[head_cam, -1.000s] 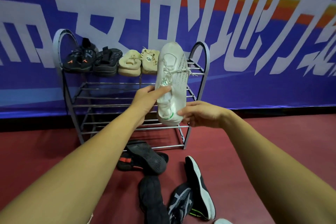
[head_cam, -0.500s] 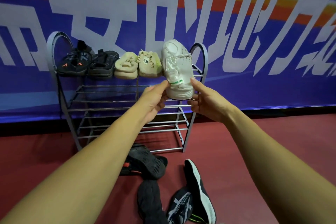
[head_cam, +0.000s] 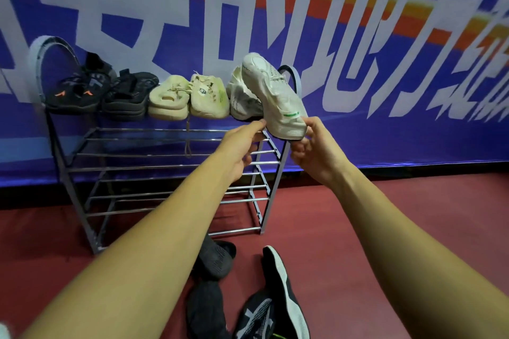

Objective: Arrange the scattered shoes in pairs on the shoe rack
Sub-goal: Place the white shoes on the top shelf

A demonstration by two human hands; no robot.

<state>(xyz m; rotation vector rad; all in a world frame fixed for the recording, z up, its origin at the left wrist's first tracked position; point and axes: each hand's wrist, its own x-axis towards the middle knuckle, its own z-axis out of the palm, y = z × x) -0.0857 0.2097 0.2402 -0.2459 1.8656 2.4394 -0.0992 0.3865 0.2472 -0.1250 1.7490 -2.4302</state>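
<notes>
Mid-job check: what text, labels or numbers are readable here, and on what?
"的地", seemingly: large white characters on the banner, tops cropped; the rest unreadable.
Round tag on the beige shoe: blurred.
Side print on the racked white shoe: too small.
Green tab on the held white shoe: no legible text.

I see a big blue banner [head_cam: 385,146] on the wall, all across the back. It has huge white letters [head_cam: 154,8] on it. An orange and yellow stripe [head_cam: 418,22] runs across the top, going down to the right. Under the banner is a thin black strip [head_cam: 27,198]. The floor [head_cam: 330,215] is dark red and smooth.
</notes>
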